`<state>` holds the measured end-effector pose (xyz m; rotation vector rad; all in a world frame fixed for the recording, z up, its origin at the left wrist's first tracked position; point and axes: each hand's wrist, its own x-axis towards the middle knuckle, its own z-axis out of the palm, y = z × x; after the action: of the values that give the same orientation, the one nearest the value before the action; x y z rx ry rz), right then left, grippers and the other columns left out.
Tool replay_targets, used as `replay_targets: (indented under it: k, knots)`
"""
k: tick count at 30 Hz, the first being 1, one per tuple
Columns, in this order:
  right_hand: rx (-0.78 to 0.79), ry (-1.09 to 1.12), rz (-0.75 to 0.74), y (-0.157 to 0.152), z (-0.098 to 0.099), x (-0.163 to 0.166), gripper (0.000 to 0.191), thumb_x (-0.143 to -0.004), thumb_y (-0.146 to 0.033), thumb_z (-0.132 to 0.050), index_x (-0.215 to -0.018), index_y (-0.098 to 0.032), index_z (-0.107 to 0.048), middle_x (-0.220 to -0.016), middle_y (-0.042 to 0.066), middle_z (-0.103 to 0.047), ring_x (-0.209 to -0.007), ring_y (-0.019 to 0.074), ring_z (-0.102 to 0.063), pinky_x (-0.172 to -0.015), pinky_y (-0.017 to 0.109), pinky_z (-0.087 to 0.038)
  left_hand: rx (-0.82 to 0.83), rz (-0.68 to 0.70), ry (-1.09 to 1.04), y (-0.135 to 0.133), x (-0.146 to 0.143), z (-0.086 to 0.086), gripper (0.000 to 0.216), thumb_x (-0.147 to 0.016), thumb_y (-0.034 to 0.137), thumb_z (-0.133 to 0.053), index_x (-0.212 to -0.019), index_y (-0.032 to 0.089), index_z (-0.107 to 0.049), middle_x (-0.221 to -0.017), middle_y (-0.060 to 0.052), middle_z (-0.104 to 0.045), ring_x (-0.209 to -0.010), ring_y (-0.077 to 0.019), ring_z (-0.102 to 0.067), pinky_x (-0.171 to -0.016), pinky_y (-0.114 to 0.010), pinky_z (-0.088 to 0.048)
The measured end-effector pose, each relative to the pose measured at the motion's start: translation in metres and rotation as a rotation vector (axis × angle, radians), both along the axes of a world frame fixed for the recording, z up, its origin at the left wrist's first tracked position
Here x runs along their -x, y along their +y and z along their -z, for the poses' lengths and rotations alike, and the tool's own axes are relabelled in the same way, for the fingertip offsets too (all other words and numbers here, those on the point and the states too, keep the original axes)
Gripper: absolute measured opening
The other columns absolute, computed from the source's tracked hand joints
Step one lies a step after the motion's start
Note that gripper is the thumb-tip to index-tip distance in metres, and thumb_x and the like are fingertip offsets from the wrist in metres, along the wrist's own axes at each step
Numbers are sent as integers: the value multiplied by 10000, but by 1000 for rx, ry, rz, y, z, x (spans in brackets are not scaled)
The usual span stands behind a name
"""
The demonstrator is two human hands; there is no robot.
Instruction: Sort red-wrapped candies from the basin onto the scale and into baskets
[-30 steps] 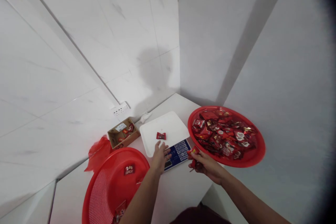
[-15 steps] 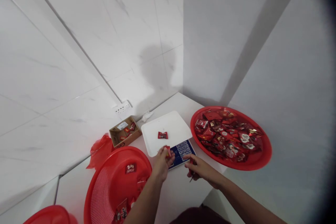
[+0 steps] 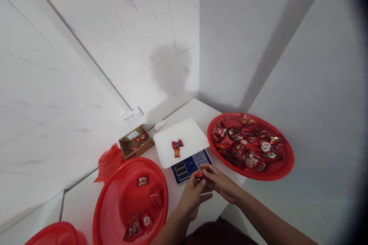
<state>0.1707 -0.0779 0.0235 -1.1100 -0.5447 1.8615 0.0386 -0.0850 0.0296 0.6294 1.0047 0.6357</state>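
My left hand (image 3: 193, 196) and my right hand (image 3: 222, 184) meet in front of the scale. Between their fingers is a small red wrapped candy (image 3: 199, 175), partly hidden by the fingertips. Both hands are closed on it, though the lower fingers of my left hand stick out. Just beyond them lies the digital scale (image 3: 188, 165), with a blue keypad panel and a white weighing tray (image 3: 191, 134). On that tray a dark red wrapped candy (image 3: 177, 144) lies close to a smaller red and yellow one (image 3: 177, 153).
At right, a wide red basin (image 3: 212, 153) holds many red packets. A red basket (image 3: 99, 203) with several packets stands at left. Behind it are a small cardboard box (image 3: 133, 154) with candies and a red plastic bag (image 3: 110, 162). Another red container (image 3: 54, 234) shows lower left.
The red and yellow candy has left my left hand and now lies on the tray. My left hand has come back toward my right hand, and both hold a red candy.
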Motion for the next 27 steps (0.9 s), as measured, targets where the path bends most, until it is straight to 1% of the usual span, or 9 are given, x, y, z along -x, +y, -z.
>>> replay_targets:
  k: [3,7,10,14,17,21,23,24,27]
  knots:
    - [25,-43,-9,0,-5,1,250,-717,-394,-630,-890,-224,-567,-882,6,-617,-807,119,-594,-684,253,-512,37,-90,-12,4,3,1,442,-650,440,-673,-1009,208,-559,-835,-25,-623,-706,-117,-592,-735,-295,-438]
    - [12,-143,-61,2,-5,-1,239,-762,-423,-571,-841,-200,-598,-794,7,-613,-712,107,-582,-564,215,-498,6,-64,19,6,10,-1,430,-662,453,-659,-990,192,-564,-775,-18,-639,-616,-103,-586,-665,-271,-440]
    - [0,-241,-50,4,5,-4,238,-774,-413,-557,-804,-183,-608,-721,4,-618,-638,96,-577,-499,182,-462,5,-86,47,3,14,-1,444,-687,429,-639,-1044,192,-522,-750,-16,-642,-575,-99,-585,-621,-256,-440]
    - [53,-346,86,17,25,-11,202,-768,-347,-586,-696,-158,-595,-635,12,-630,-535,83,-563,-501,193,-466,50,-162,54,-2,22,5,478,-675,382,-655,-1073,185,-478,-742,-16,-640,-593,-106,-599,-637,-257,-446]
    - [73,-209,189,38,27,-11,163,-743,-302,-627,-681,-157,-584,-636,14,-635,-548,92,-582,-558,214,-495,78,-163,68,-4,28,9,463,-617,382,-706,-989,169,-529,-747,-13,-632,-609,-101,-592,-646,-249,-438]
    - [47,-1,254,57,15,-3,208,-707,-303,-667,-852,-186,-576,-936,45,-646,-788,140,-634,-691,250,-518,73,-147,98,-6,34,12,455,-575,436,-721,-911,172,-567,-716,7,-622,-570,-77,-558,-603,-223,-403]
    - [61,-66,174,53,13,1,308,-696,-335,-673,-949,-202,-558,-1052,59,-610,-855,152,-621,-702,269,-513,43,-138,139,-6,35,13,450,-584,464,-703,-899,175,-561,-671,20,-617,-521,-65,-525,-547,-205,-362]
    - [50,-119,81,47,13,2,341,-695,-356,-669,-977,-202,-557,-1065,64,-605,-860,151,-614,-695,272,-508,10,-129,173,-7,36,14,438,-597,475,-687,-886,173,-556,-639,25,-612,-491,-60,-502,-515,-199,-334]
    - [-96,-240,-323,21,17,4,312,-724,-404,-616,-937,-176,-599,-922,49,-649,-799,140,-606,-644,250,-477,-124,-76,322,-9,37,17,363,-640,474,-641,-808,169,-538,-547,39,-588,-424,-58,-428,-450,-202,-263]
